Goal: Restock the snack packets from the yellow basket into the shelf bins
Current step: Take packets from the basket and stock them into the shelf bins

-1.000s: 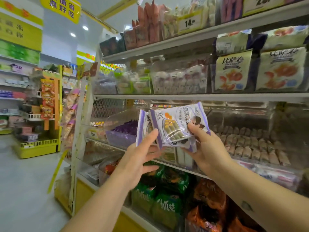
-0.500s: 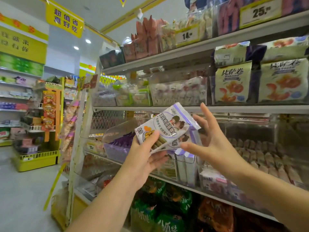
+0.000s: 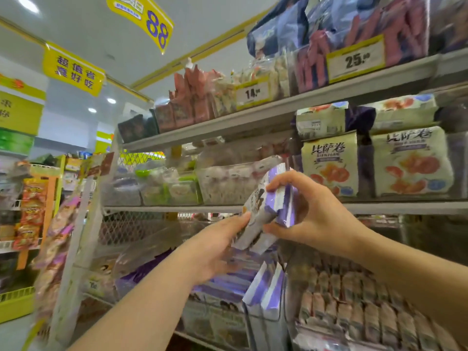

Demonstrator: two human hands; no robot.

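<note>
A person's two hands hold a small stack of snack packets [image 3: 266,206] in the air in front of a grey metal shelf [image 3: 405,207], just above a clear plastic bin [image 3: 266,325] where matching purple-and-white packs [image 3: 266,290] already stand on edge. The right hand [image 3: 316,214] grips the stack with its fingers curled over the top seam and its thumb underneath. The left hand [image 3: 217,247] pinches the lower corner between thumb and fingers (motion blur softens the detail).

The packets are flat pillow shapes in glossy film, sealed with crimped, saw-toothed seams, and they look light and slippery. The bin is rigid, see-through and narrow.

The likely trouble from here is a slide: slick film on slick film, held only at the edges, could let one packet slip out of the stack and drop behind or beside the bin. The bin also looks well filled, so a hurried push could snag a crimped seam on the rim, buckle the packs already standing there, or crush whatever brittle snack is inside
</note>
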